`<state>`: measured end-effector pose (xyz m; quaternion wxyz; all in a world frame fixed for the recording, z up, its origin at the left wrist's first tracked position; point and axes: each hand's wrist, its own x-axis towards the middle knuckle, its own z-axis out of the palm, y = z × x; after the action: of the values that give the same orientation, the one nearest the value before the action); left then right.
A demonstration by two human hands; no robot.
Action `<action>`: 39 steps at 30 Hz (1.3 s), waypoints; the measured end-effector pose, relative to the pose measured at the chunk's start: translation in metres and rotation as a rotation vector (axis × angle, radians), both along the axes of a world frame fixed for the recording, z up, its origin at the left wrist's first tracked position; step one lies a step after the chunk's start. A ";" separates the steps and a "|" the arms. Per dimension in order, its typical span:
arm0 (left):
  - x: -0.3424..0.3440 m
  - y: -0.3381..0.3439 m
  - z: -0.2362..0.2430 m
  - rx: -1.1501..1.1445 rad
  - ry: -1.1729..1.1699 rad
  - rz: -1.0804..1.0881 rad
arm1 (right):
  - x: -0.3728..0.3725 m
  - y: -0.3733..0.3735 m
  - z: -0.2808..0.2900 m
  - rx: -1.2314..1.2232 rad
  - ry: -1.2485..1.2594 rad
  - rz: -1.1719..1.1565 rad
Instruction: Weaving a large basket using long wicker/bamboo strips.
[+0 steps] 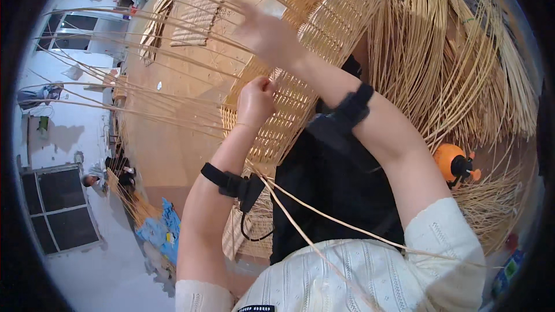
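A long half-woven wicker basket [289, 112] slants away in front of me, with its loose stakes [191, 29] spreading to the left. My left hand [256, 102] is closed against the woven wall, thumb and fingers pinched together. What lies between those fingertips is hidden. Just beyond it, my right hand [269, 33] is raised over the basket, among the bases of the stakes. Motion smears its fingers, so their grip is unclear. Two long pale wicker rods [300, 232] run from the basket's near end across my lap and shirt.
Thick bundles of wicker rods [439, 52] lie to the right. An orange spray bottle [450, 162] stands beside them. A woven panel [199, 20] lies on the brown floor [153, 156]. Another person [101, 179] is at the far left, near blue plastic sheeting [162, 228].
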<state>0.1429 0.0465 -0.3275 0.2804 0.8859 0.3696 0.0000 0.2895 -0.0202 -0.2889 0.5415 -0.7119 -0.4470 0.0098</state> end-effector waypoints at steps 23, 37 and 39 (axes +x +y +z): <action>-0.219 0.010 0.003 -1.454 -0.470 0.487 | -0.222 -0.108 -0.047 -0.028 0.096 0.582; -0.221 -0.004 0.023 -0.598 -0.093 0.072 | -0.221 -0.105 -0.030 0.096 -0.282 0.341; -0.213 -0.010 0.036 0.472 -0.162 -0.355 | -0.213 -0.120 -0.043 0.112 -0.282 0.314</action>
<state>-0.0705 0.0367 -0.2913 0.0912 0.9743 0.1755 0.1076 0.0761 -0.1404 -0.3316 0.5041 -0.5968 -0.6235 -0.0306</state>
